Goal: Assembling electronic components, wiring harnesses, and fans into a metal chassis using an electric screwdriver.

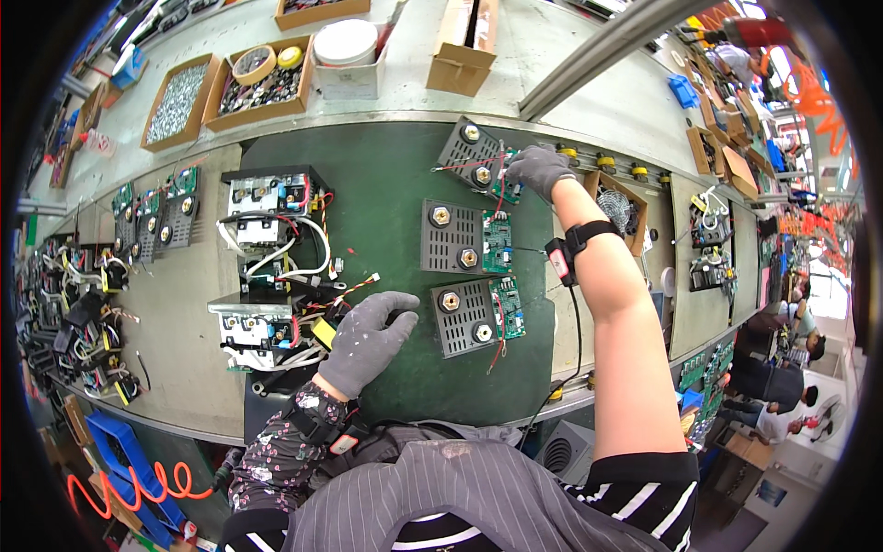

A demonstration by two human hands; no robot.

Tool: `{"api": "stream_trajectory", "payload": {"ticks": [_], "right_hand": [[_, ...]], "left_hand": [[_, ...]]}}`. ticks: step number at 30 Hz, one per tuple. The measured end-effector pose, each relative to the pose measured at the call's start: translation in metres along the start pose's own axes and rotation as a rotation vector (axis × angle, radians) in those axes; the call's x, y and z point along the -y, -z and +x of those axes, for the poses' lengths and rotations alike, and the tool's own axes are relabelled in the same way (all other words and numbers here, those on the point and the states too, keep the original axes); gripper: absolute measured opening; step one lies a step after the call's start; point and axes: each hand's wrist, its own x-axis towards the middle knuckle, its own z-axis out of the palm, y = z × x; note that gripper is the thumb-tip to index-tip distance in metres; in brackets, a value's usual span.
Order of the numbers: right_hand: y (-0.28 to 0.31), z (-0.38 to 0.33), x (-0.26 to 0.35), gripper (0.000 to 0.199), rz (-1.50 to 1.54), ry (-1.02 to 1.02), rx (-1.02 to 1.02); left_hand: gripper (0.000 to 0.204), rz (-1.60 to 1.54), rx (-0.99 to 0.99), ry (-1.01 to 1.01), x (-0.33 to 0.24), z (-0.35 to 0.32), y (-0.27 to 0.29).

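My right hand [539, 169], in a grey glove, reaches to the far side of the green mat. Its fingers are bent over the right end of a green circuit board [508, 183] fixed to a dark slotted panel [464, 147]. That panel lies tilted, with two brass nuts and a thin red wire across it. Two similar panels, a middle one [451, 236] and a near one [461, 317], lie in a column below it. My left hand [366, 344], also gloved, hovers left of the near panel, empty, thumb and fingers apart. Beside it stands a wired metal assembly [253, 329].
Another wired assembly [267, 212] stands farther back on the left. Boxes of screws [179, 103] and small parts, a white tub [347, 69] and a cardboard box [463, 46] line the far bench. Tangled wired units [83, 322] fill the left end. Rollers [604, 162] run at right.
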Motion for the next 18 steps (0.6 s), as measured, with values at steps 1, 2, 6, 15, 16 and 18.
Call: {"api": "stream_trajectory", "payload": {"ticks": [1,2,6,15,16,18], "right_hand": [[0.002,0.003,-0.002,0.03,0.036,-0.029,0.031],[0.004,0.004,-0.004,0.029,0.044,0.001,0.042],[0.007,0.003,-0.003,0.028,-0.02,0.072,0.081],[0.019,0.005,0.018,0.036,-0.198,0.032,0.079],[0.018,0.007,0.019,0.037,-0.204,0.033,0.083],[0.019,0.011,0.018,0.038,-0.224,0.02,0.112]], "left_hand": [[0.028,-0.01,0.005,-0.009,-0.001,0.0,0.0],[0.027,-0.014,0.01,-0.01,-0.001,0.001,0.001],[0.028,0.009,0.038,-0.014,-0.001,0.004,0.0],[0.024,0.044,-0.008,-0.105,0.011,0.006,0.0],[0.024,0.011,0.0,-0.092,0.011,0.005,0.002],[0.026,-0.022,0.031,-0.031,0.011,0.004,0.004]]}}
